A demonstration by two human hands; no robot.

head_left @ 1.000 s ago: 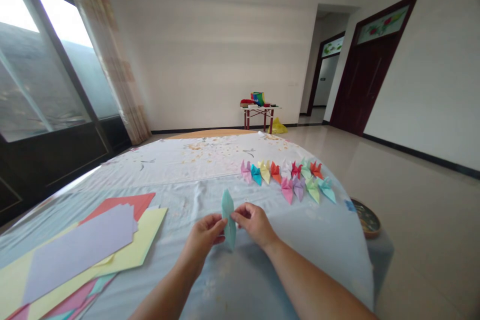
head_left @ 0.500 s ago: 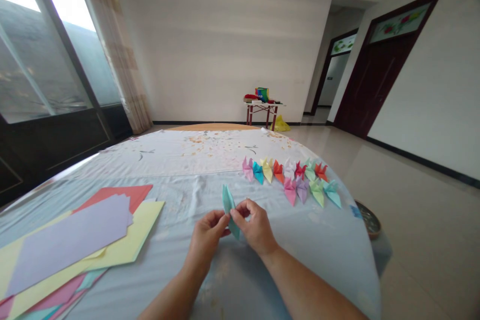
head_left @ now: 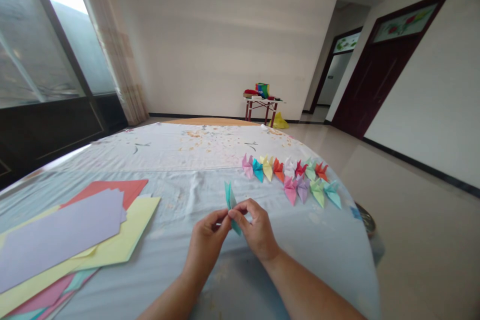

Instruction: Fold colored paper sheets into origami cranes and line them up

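Observation:
A narrow piece of folded teal paper (head_left: 230,197) stands upright between my two hands, a little above the cloth-covered table. My left hand (head_left: 212,227) pinches its middle from the left, thumb against fingers. From the right, my right hand (head_left: 255,225) grips the same spot with thumb and forefinger, the fingertips of both hands close together. Part of the paper's lower half is hidden by the fingers. Beyond my right hand, several folded paper cranes (head_left: 290,189) in many colours stand in two rows.
Loose sheets of coloured paper, a lilac one (head_left: 67,232) on top, lie in a pile at the left. The round table's cloth (head_left: 180,270) is pale blue and white. A small side table (head_left: 262,102) with a colourful bag stands by the far wall. A round container (head_left: 365,220) sits beyond the right edge.
The teal paper has turned slightly and looks narrower. Both hands have stayed nearly in place, still pinching it. The view has shifted a little, with the paper pile further left.

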